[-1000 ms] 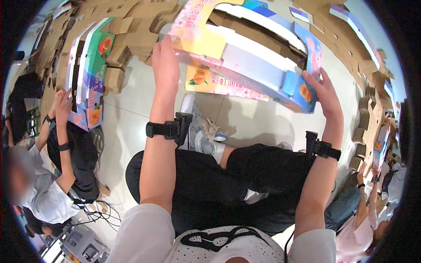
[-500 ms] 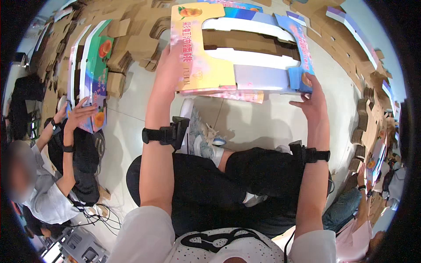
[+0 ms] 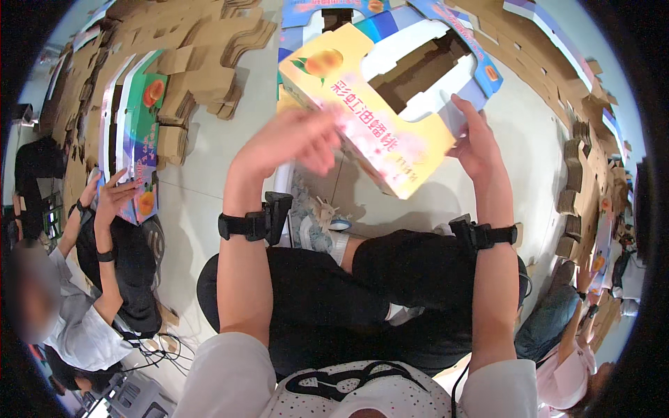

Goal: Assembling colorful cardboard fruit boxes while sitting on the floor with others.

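Note:
A printed cardboard fruit carton is raised in front of me, turned at a slant. Its yellow and pink end wall bears a peach picture and faces me; the white-lined opening shows brown inside. My right hand grips the carton's near right corner, thumb on the upper side and the other fingers partly hidden behind the wall. Beside the carton's lower left edge is my left hand, its fingers smeared by motion; whether they touch the wall I cannot tell. Behind it, at the top, stands a second, blue carton.
Flattened brown cardboard lies in stacks at the left and more cardboard curves along the right. At the left a co-worker's hands hold a green and purple carton. Other people sit at the right rim. Black cables lie at lower left.
The carton has turned clockwise, its yellow end swinging from the left toward me. My left hand has come off that end and moved lower; my right hand still holds the right side.

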Tool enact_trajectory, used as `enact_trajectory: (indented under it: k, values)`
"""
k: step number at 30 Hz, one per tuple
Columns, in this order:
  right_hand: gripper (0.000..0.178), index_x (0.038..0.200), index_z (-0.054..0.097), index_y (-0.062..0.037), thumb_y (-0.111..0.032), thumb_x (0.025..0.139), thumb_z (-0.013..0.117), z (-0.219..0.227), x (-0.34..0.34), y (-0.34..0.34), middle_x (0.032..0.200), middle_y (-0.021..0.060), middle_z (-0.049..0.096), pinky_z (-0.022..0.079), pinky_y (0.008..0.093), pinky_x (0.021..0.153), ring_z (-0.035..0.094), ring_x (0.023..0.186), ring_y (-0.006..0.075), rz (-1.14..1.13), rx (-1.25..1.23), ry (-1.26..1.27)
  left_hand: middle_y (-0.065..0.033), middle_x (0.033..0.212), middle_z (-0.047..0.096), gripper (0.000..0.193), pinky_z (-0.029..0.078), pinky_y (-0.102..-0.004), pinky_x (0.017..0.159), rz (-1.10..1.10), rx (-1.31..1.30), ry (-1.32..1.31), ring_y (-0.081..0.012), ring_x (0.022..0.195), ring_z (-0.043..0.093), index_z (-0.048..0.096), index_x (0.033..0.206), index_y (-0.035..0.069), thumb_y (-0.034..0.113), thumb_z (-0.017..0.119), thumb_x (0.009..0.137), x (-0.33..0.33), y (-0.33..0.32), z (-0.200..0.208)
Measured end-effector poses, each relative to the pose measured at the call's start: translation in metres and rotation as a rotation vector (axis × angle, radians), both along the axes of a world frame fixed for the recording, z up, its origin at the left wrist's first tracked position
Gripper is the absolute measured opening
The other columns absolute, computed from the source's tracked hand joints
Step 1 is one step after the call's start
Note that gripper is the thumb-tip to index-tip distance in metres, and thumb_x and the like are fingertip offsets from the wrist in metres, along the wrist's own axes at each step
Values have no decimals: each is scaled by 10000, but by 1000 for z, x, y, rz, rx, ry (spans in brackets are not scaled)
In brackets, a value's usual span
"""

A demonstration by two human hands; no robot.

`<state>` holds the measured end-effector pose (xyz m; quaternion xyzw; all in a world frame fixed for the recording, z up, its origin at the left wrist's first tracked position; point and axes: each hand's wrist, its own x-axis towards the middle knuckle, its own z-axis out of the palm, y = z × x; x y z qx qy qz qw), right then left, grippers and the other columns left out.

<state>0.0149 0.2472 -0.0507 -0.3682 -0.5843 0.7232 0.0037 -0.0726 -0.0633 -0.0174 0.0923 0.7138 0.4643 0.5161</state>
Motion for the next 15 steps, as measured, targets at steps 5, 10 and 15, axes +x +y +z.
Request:
enact_trajectory:
  k: [5, 10, 15]
  values:
    - [807, 1435, 305, -116, -398, 817, 741, -25, -4, -3, 1279, 177, 505, 503, 659, 869, 585, 1025, 353, 100, -217, -33, -97, 844, 653, 420, 502, -316, 763, 1005, -50, 829, -151, 770, 603, 637, 950, -19, 399, 596, 965, -29, -20, -35]
    - [885, 1451, 282, -111, -392, 784, 791, -34, -5, -13, 1236, 150, 532, 441, 651, 953, 581, 963, 294, 94, -328, 45, -206, 1326, 523, 769, 331, -381, 1064, 908, 72, 624, -257, 1258, 447, 432, 1378, -38, 618, 390, 980, -18, -6, -41]
    - [972, 1493, 245, -33, -364, 774, 808, -21, -9, -24, 1184, 137, 548, 486, 511, 874, 582, 951, 260, -15, -58, 159, -246, 1565, 320, 1042, 127, -501, 1193, 874, 134, 343, -339, 1495, 206, 199, 1555, -15, 807, 148, 916, -16, -5, -51]
